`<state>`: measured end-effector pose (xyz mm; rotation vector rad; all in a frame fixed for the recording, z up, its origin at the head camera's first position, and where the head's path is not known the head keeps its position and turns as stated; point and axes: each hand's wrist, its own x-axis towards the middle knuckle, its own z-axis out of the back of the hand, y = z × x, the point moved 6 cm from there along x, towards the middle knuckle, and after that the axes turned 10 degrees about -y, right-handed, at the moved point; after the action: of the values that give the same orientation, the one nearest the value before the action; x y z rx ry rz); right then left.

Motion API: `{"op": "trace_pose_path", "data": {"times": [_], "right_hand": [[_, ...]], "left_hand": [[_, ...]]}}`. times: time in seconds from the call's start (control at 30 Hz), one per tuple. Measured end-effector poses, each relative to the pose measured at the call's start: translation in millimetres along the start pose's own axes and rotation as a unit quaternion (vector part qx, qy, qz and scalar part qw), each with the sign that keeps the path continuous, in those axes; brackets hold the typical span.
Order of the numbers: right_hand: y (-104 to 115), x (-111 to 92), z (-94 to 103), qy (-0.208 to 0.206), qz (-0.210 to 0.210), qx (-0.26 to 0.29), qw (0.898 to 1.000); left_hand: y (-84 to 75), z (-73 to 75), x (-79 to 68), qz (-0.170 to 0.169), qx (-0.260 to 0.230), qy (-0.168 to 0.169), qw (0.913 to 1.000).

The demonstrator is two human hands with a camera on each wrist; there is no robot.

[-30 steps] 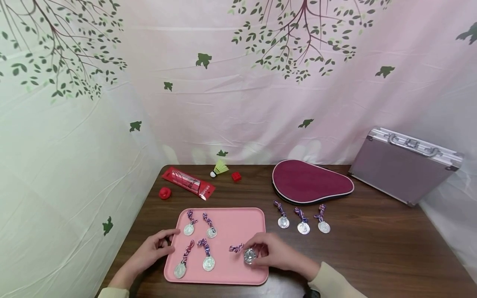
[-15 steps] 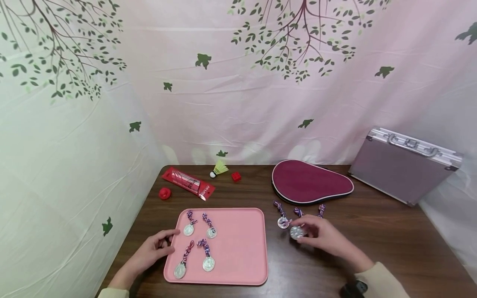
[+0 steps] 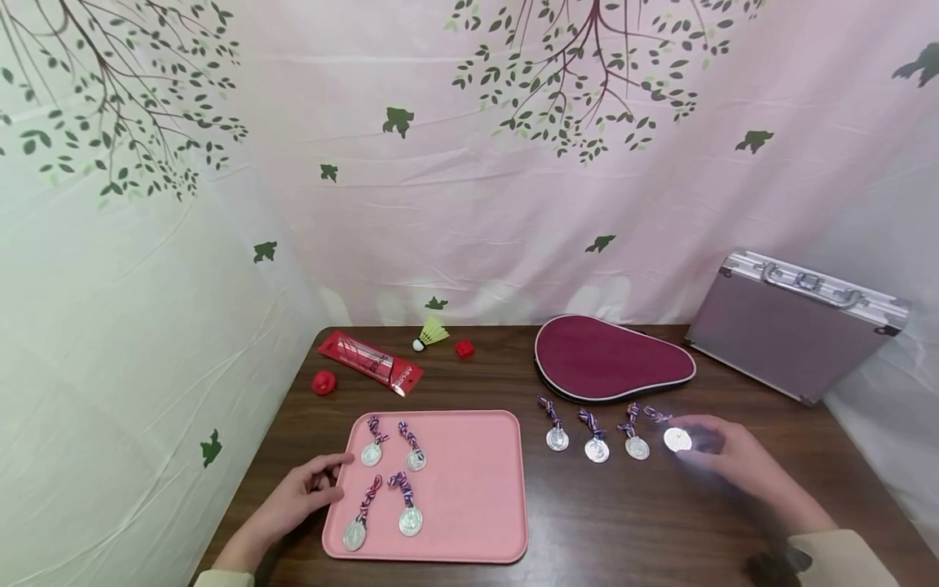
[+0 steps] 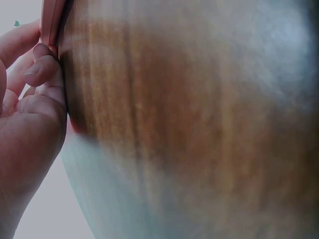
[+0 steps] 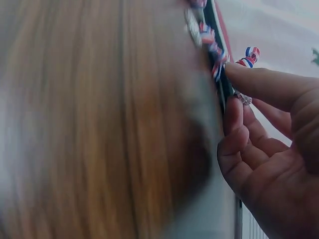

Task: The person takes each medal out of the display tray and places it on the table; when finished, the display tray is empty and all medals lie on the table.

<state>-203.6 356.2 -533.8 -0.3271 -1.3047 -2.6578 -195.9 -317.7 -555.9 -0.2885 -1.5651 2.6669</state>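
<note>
My right hand (image 3: 741, 458) pinches a round silver medal (image 3: 677, 439) between thumb and fingers, at the right end of a row on the table. The medal's knotted striped ribbon (image 3: 656, 415) points away from the hand. Three more silver medals stand in that row, among them the nearest medal (image 3: 637, 447). At the left, my left hand (image 3: 302, 491) holds the side rim of a pink tray (image 3: 477, 489), fingers and thumb at its edge in the left wrist view. Several medals with ribbons lie on the tray's left half, one of them the front medal (image 3: 411, 520).
Behind the row lies a maroon paddle case (image 3: 612, 359), with a silver-edged case (image 3: 800, 330) leaning at the back right. A red packet (image 3: 370, 361), a small red hat-shaped thing (image 3: 324, 382), a yellow shuttlecock (image 3: 430, 333) and a red toy brick (image 3: 465, 349) lie at the back left.
My right hand has carried the medal off the tray's right side, rightward past the other three medals. The left hand stays at the tray's edge.
</note>
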Motion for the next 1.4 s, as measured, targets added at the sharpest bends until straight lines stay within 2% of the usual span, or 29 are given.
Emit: {"op": "trace_pose_path", "data": {"times": [0.13, 0.3, 0.4, 0.5, 0.63, 0.8, 0.9, 1.0, 1.2, 1.4], "right_hand": [[-9.5, -1.4, 6.6, -0.009, 0.025, -0.037, 0.999], [-3.7, -1.2, 11.5, -0.027, 0.071, -0.109, 0.991], [-0.6, 0.3, 12.3, -0.014, 0.066, -0.165, 0.984], [-0.5, 1.5, 12.1, 0.008, 0.052, -0.199, 0.979], [-1.3, 1.5, 12.9, 0.011, 0.049, -0.205, 0.978], [13.6, 2.7, 10.0, -0.041, 0.075, -0.181, 0.98], [31.3, 6.9, -3.2, -0.06, 0.099, -0.148, 0.982], [52.8, 12.9, -23.3, -0.06, 0.131, -0.104, 0.984], [100.9, 26.0, -73.3, -0.016, 0.185, -0.061, 0.981], [146.5, 39.8, -127.9, 0.039, 0.217, -0.03, 0.975]], "left_hand": [[1.1, -0.7, -1.1, 0.003, -0.003, 0.001, 1.0], [2.0, -1.4, -1.6, 0.004, -0.006, 0.002, 1.0], [2.4, -1.0, -1.7, 0.004, -0.006, 0.0, 1.0], [1.9, -0.6, -1.2, 0.005, -0.003, -0.001, 1.0], [0.5, -0.3, 0.4, 0.001, 0.004, -0.004, 1.0], [0.3, -0.8, 1.2, -0.006, 0.01, -0.002, 0.9999], [1.2, -0.6, 1.1, -0.008, 0.009, -0.003, 0.9999], [2.1, -0.2, 1.1, -0.006, 0.006, -0.004, 1.0], [1.9, 0.3, 0.9, -0.005, 0.002, -0.003, 1.0], [0.9, 1.5, 1.3, -0.002, 0.012, -0.006, 0.9999]]}}
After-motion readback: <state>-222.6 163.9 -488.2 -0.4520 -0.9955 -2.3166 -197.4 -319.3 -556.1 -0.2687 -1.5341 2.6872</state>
